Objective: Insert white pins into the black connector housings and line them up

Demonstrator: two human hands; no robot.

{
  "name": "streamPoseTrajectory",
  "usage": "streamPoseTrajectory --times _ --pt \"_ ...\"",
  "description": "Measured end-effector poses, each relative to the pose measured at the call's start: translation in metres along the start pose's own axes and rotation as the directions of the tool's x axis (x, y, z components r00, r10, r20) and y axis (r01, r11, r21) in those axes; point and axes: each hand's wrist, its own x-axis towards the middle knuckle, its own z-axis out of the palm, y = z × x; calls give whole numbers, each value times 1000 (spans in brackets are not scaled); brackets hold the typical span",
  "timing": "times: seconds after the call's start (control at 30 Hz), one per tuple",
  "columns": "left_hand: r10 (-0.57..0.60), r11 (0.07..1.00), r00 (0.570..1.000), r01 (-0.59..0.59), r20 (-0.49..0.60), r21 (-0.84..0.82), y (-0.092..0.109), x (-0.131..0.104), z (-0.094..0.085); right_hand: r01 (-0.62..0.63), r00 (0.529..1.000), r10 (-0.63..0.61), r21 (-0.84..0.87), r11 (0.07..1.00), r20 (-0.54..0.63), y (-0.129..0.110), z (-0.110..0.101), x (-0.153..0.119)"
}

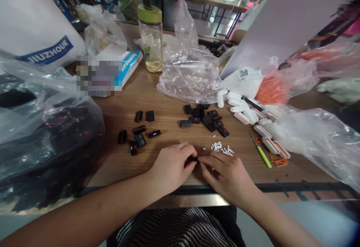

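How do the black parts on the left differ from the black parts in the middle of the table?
The left group is fewer in number, while the middle group has more pieces. The left group lies loosely spread, whereas the middle group is mostly crowded together. Both are small black blocks, some with red or orange details, on the wooden table.

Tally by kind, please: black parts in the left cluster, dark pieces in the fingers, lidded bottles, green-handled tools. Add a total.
Black parts, left cluster: 7
Dark piece in fingers: 1
Lidded bottle: 1
Green-handled tool: 1
Total: 10
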Motion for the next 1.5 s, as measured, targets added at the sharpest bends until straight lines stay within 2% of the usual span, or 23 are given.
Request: streamPoseTrajectory --times 0.1,0.2,0.27,0.37,0.5,0.67,0.77,0.87,0.93,1.03,1.23,1.37,1.5 --pt "5 1000 1000 -5 12 14 0 0 0 -112 992 113 30 993 -62 17 -11 5" --pt "10 1000 1000 -10 18 25 0 0 0 -336 938 315 -148 930 -148 41 -23 15" --pt "11 999 1000 -12 15 32 -1 0 0 -431 902 419 -230 872 -102 53 -26 23" --pt "9 999 1000 -9 12 34 -1 0 1 -485 868 495 -301 821 -48 56 -24 30" --pt "15 1000 1000 -15 7 21 -2 0 1 -519 843 533 -367 772 -69 50 -18 34" --pt "15 1000 1000 -15 1 26 -2 0 1 -567 822 563 -218 794 -86 54 -18 34" --pt "12 1000 1000 -12 7 21 -1 0 1 -504 863 502 -19 864 -55 47 -17 29" --pt "11 1000 1000 -11 -1 22 -1 0 2 -383 924 370 215 898 102 28 -15 22" --pt "15 1000 1000 -15 -11 20 -2 0 2 -348 935 311 276 896 170 15 -13 19" --pt "16 1000 1000 -16 -12 10 -2 0 3 -320 942 283 234 918 178 4 -13 20" --pt "5 1000 1000 -5 6 15 -2 -1 2 -241 957 217 115 964 193 1 -13 26" --pt "0 999 1000 -1 26 40 -1 0 0 -107 973 115 -49 993 199 -5 -12 27" --pt "-6 999 999 4 37 36 1 0 -2 61 973 -4 -242 968 231 -10 -13 25"
